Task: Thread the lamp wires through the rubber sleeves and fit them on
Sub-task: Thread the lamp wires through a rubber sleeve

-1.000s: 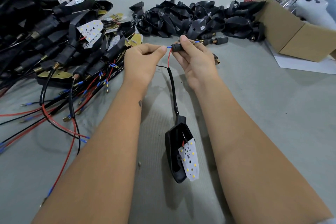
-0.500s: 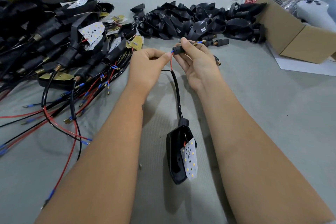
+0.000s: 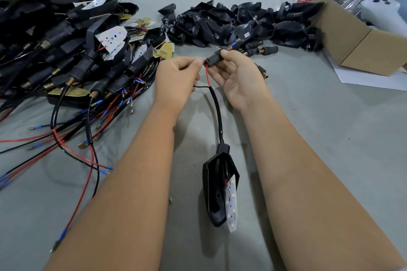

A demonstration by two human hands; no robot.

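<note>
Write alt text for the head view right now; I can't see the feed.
The right hand holds a black rubber sleeve while the left hand pinches the red wire at its mouth; a blue-tipped end shows past the sleeve's threaded end. The black cable leads down to a lamp housing with an LED board on the grey table.

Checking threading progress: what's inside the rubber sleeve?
The red wire enters the rubber sleeve; a blue-tipped end shows past its threaded tip. Fingers cover the middle.
</note>
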